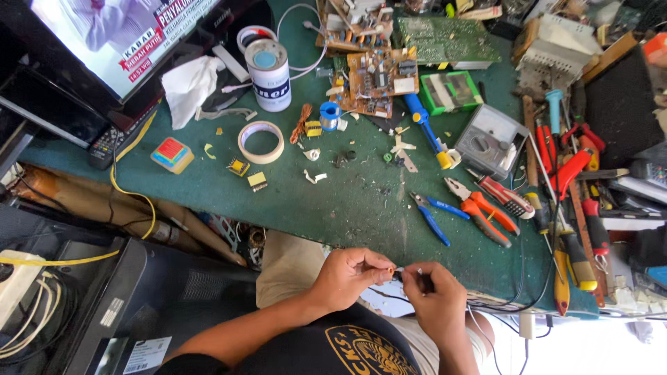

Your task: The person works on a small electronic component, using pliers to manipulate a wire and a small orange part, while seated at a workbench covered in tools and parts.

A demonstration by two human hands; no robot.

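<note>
Seen from the head camera, both hands meet low in the picture, just off the near edge of a green workbench. The left hand is pinched shut, thumb and forefinger closed on a small component with a pale orange tip. The right hand is curled around a thin dark tool or wire end, its fingertips touching the same small part, so the two hands press together over the person's lap. What exactly the part is cannot be told; it is too small. Thin black wires trail from the right hand toward the bench edge.

On the bench, just beyond the hands, lie blue-handled pliers and, beside them, orange-handled cutters. Farther back sit a roll of tape, a white cylindrical can, a brown circuit board and a grey analogue meter. Red-handled screwdrivers crowd the right edge. A screen stands at the upper left, with a remote control below it
</note>
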